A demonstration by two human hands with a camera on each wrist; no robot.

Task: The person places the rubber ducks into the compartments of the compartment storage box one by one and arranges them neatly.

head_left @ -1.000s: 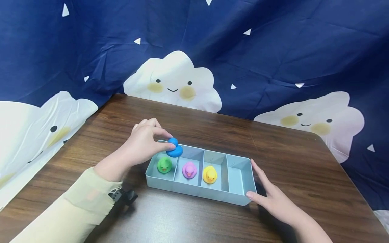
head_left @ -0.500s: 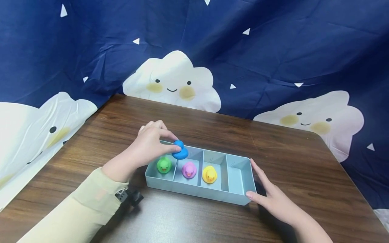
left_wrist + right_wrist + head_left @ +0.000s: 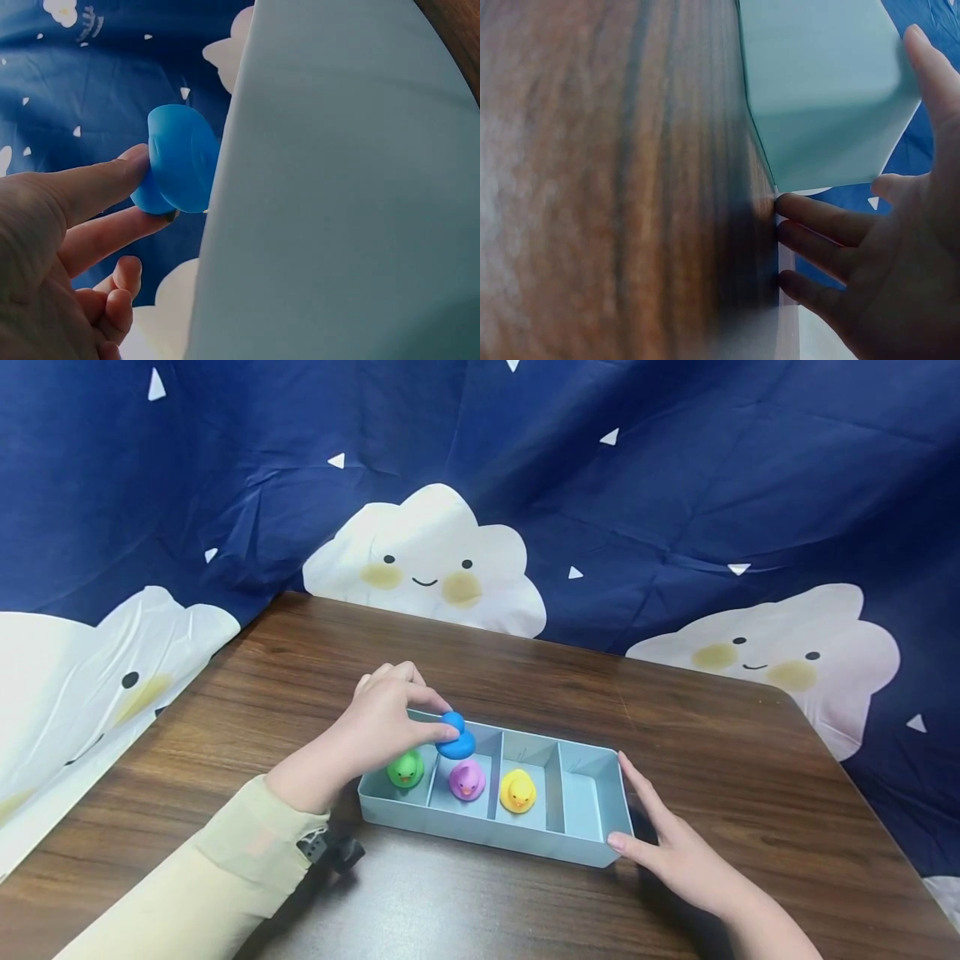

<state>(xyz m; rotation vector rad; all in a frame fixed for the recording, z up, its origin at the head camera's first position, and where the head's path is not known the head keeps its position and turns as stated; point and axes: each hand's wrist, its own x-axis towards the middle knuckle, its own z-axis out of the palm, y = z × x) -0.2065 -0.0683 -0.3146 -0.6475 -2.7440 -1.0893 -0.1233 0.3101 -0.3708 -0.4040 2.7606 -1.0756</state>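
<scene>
My left hand [image 3: 393, 714] pinches a blue rubber duck [image 3: 457, 746] between thumb and fingers, above the rear of a pale blue divided box [image 3: 480, 833]. In the left wrist view the blue duck [image 3: 182, 157] shows beside the box's wall [image 3: 337, 180], its face turned away. Single ducks sit in three compartments: green [image 3: 406, 769], purple [image 3: 467, 780] and yellow [image 3: 517, 791]. The rightmost compartment [image 3: 588, 802] holds no duck. With its thumb and fingers spread and fairly straight, my right hand [image 3: 678, 856] touches the box's right end; the right wrist view shows its other fingers low by the tabletop.
The box stands on a dark wooden table [image 3: 495, 910]. Behind the table hangs a navy curtain [image 3: 585, 510] with smiling white clouds. A small black device [image 3: 330, 852] sits at the left cuff.
My left hand has carried the blue duck rightward and slightly nearer, from the first divider to over the second compartment. The right hand and the box have stayed put.
</scene>
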